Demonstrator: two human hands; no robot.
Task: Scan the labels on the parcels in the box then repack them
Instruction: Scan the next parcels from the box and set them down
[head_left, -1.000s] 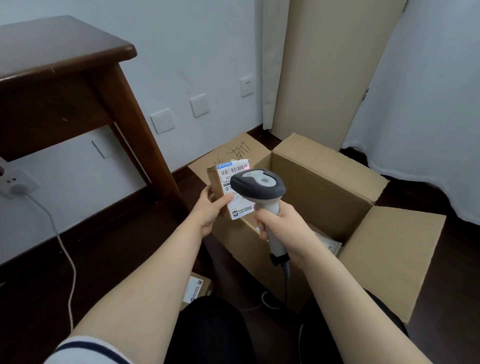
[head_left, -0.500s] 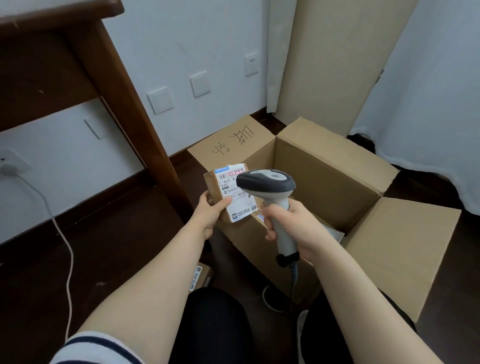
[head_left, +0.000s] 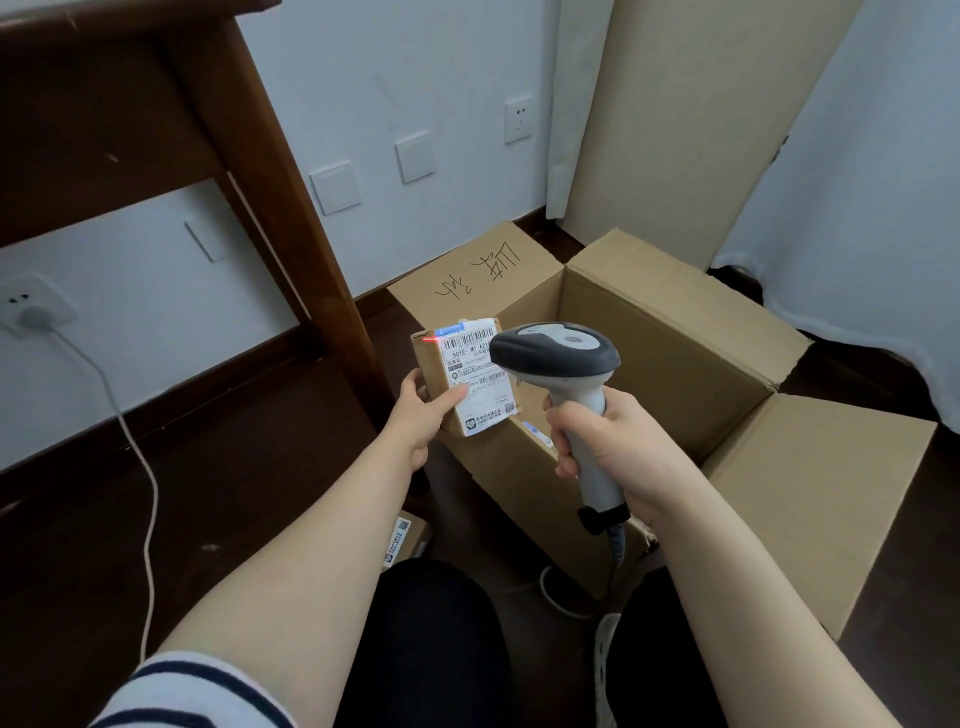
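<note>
Parcel (head_left: 478, 364) under scan.
Left hand (head_left: 418, 423) pinches its 7 o'clock corner; right hand (head_left: 618, 447) grips scanner (head_left: 556, 348), head at its 3 o'clock.

A plain indoor room, likely a home. Dark wood floor (head_left: 234, 467), wall socket (head_left: 518, 118), white curtain (head_left: 857, 156) and wooden table (head_left: 104, 130) show it.

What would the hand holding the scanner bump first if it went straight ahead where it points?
Most likely the small parcel in the left hand: the right hand aims the scanner at its label, where red light shows. The gap between them is unclear.
</note>
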